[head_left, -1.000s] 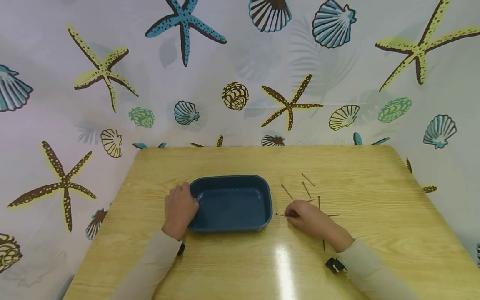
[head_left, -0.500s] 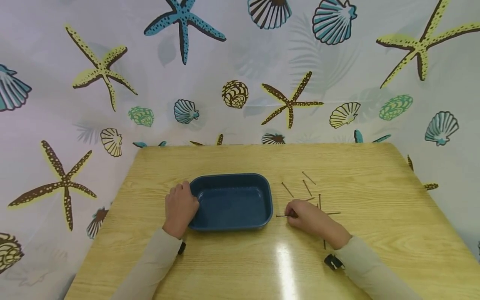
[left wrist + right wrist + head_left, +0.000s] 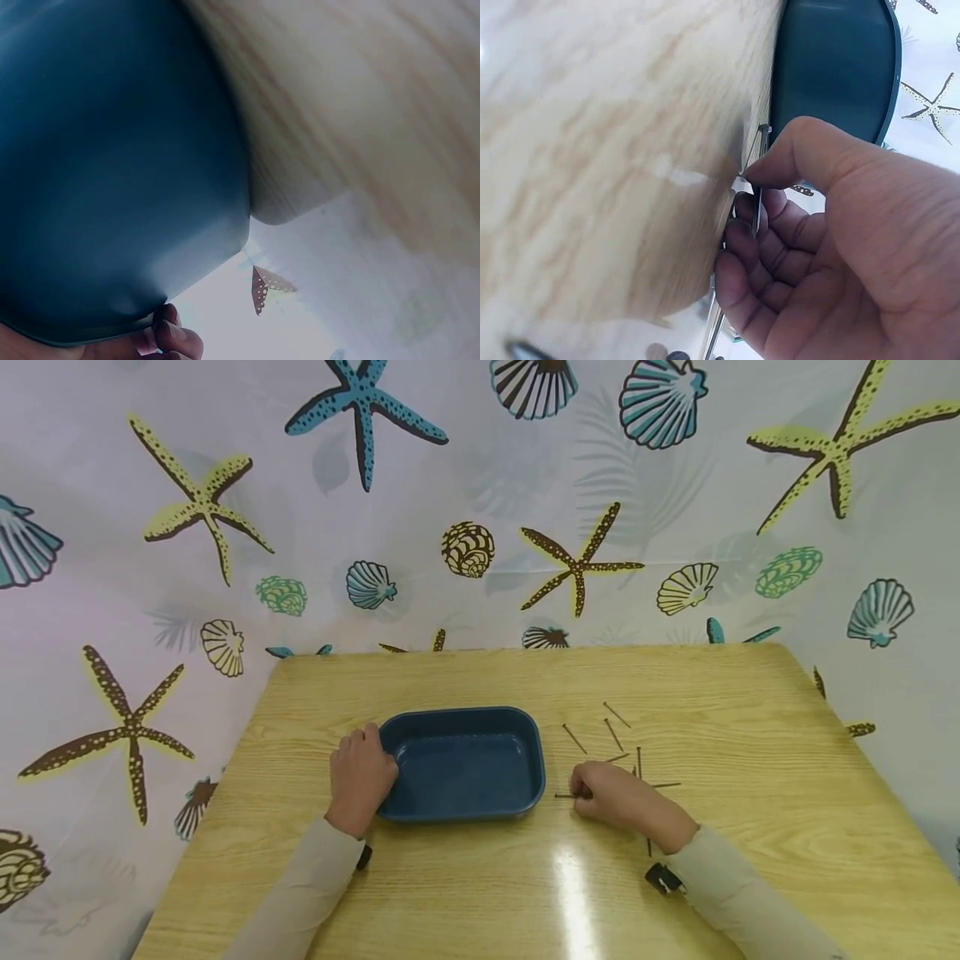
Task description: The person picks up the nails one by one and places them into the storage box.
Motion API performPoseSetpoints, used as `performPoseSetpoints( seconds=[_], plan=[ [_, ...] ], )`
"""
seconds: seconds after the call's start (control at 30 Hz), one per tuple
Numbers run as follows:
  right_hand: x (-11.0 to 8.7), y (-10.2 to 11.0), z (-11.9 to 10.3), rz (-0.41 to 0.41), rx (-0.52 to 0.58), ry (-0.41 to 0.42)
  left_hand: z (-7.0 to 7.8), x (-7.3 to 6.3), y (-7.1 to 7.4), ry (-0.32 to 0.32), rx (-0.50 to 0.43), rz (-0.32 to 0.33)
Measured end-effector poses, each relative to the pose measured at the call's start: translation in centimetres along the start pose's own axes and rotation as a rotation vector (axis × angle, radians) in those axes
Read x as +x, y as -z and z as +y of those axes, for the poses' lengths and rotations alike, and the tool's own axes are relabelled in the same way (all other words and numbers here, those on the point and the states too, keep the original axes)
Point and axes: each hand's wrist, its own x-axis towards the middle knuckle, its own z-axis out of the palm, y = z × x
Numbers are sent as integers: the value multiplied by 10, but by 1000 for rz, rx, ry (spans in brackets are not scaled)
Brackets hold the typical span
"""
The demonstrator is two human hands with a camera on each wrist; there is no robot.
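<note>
My left hand (image 3: 362, 779) grips the left rim of a dark blue rectangular dish (image 3: 461, 777). In the left wrist view, fingertips (image 3: 178, 337) show curled at the dish's rim. My right hand (image 3: 618, 797) is right of the dish, low over the table. It pinches a nail (image 3: 765, 137) between thumb and fingers, with the head sticking out toward the dish. Several more nails lie around and under this hand, one of them a loose nail (image 3: 574, 738) just beyond it. The palm hides parts of some of them.
The light wood table (image 3: 465, 893) runs back to a hanging cloth (image 3: 420, 527) printed with starfish and shells. Farther back on the right, another nail (image 3: 617, 714) lies slanted. The dish's inside shows only its blue bottom.
The nail in my right hand has tipped slightly, its head end dropping a little lower in the head view. The right wrist has shifted slightly left. My left hand and the dish stay put.
</note>
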Motion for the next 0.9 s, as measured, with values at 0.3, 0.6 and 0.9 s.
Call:
performPoseSetpoints(
  seconds=[0.3,0.6,0.9],
  plan=[
    [-5,5,-3,33,-36,-15,-1,0,-2,-14,5,29],
    [-11,11,-2,84,-70,-20,-3,-2,-4,-42,6,74],
    [-16,29,-6,200,-38,-2,-2,0,-4,-18,9,33]
  ],
)
